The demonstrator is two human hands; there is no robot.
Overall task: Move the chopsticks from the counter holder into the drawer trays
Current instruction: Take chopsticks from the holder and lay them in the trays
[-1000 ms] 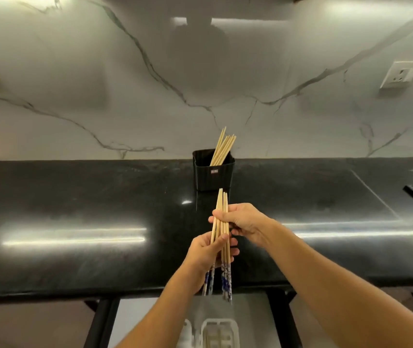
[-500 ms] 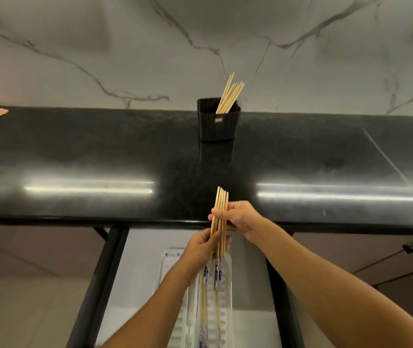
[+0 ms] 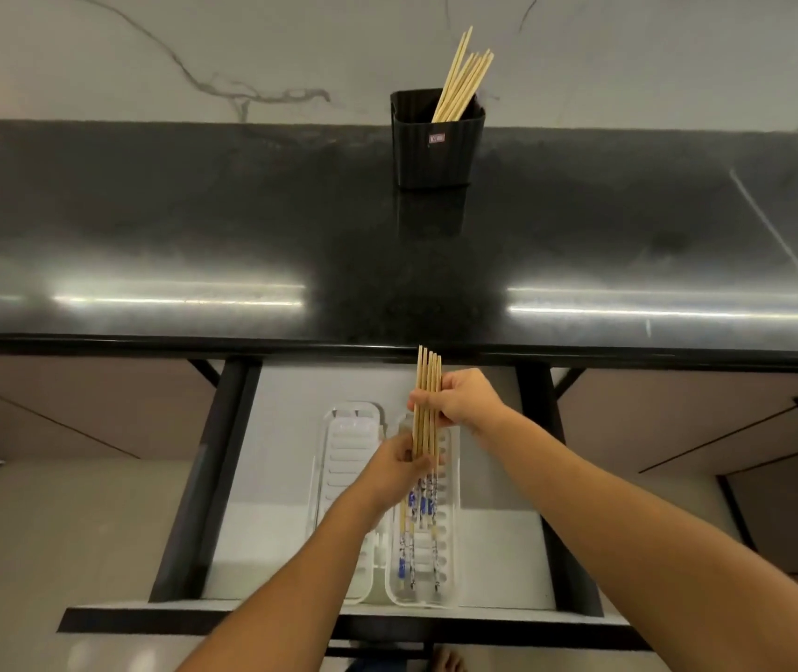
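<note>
Chopstick bundle (image 3: 428,405) hangs over right tray (image 3: 456,526) in open drawer (image 3: 266,550). Left hand (image 3: 399,470) wraps lower shafts, right hand (image 3: 464,400) pinches upper part. Sticks likely light, stiff, smooth, prone to fanning; mid-shaft grip looks safest. More stand in holder (image 3: 435,147) on desk (image 3: 193,225).

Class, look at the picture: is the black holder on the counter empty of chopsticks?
No, several chopsticks stand leaning in the black holder at the back of the counter.
</note>
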